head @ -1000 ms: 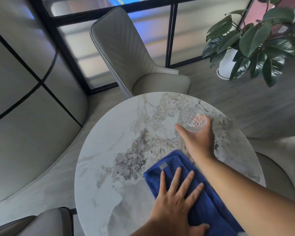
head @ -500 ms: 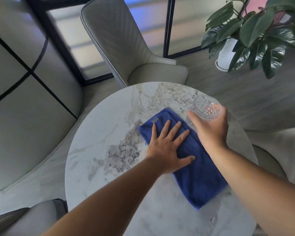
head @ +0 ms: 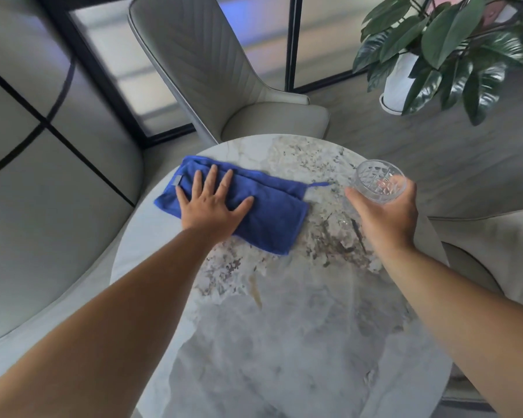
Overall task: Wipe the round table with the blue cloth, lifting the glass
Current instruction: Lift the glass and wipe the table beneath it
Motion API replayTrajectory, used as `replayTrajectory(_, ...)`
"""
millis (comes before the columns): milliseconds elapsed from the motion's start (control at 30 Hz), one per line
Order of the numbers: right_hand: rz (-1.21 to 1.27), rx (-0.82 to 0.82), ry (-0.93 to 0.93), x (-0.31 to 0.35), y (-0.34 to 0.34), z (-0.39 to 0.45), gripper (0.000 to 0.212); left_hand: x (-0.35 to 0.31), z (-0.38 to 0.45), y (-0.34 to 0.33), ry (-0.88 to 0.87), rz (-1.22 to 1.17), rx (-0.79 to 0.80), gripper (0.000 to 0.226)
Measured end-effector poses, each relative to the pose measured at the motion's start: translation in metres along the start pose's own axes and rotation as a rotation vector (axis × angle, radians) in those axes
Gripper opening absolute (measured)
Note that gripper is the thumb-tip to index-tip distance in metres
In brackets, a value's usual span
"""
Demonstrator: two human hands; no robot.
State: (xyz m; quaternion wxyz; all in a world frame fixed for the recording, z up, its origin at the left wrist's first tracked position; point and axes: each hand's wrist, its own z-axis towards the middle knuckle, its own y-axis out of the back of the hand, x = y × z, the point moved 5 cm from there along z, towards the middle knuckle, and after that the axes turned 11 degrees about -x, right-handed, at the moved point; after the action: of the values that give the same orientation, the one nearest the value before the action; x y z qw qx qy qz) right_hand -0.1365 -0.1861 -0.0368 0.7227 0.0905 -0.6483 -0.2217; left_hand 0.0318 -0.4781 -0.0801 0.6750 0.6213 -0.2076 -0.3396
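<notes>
Below me stands one round table (head: pixel 284 342) with a marble top, pale grey with brown and dark veins, and around it I see a grey floor, glass panels in black frames, and one pale chair (head: pixel 218 70) at the far side of the table. At the top right there is one plant (head: pixel 453 40) with big dark green leaves in one white pot (head: pixel 397 86). On the far left part of the table lies one blue cloth (head: pixel 269 218), folded, with a small grey label (head: pixel 178 180) sewn near its left end; I cannot read any writing on this label. A thin blue loop comes out from the right corner of the cloth. My left hand (head: pixel 212 206) lies flat on the cloth, all fingers spread and straight, pressing it on the marble. My right hand (head: pixel 387 215) is closed around one clear glass (head: pixel 379 181) with a cut diamond pattern, and holds it by the lower part near the right edge of the table. I cannot tell if the glass touches the top. I see no brand name anywhere.
</notes>
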Motion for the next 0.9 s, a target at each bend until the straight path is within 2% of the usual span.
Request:
replayTrajectory(200, -0.024, 0.019, -0.004, -0.004, -0.001, 0.0, 0.087, 0.024, -0.011, 0.005, 0.072, 0.009, -0.004, 0.091)
replayTrajectory(633, -0.031, 0.061, 0.056, -0.006, -0.004, -0.007, 0.095, 0.03, -0.022, 0.009, 0.088, 0.021, 0.01, 0.09)
replayTrajectory(800, 0.003, 0.109, -0.023, -0.016, -0.002, -0.008, 0.106, 0.029, -0.023, 0.008, 0.089, 0.013, 0.014, 0.09)
replayTrajectory(900, 0.083, 0.096, -0.119, -0.029, 0.004, -0.015, 0.1, 0.025, -0.023, 0.009, 0.085, -0.03, 0.001, 0.081)
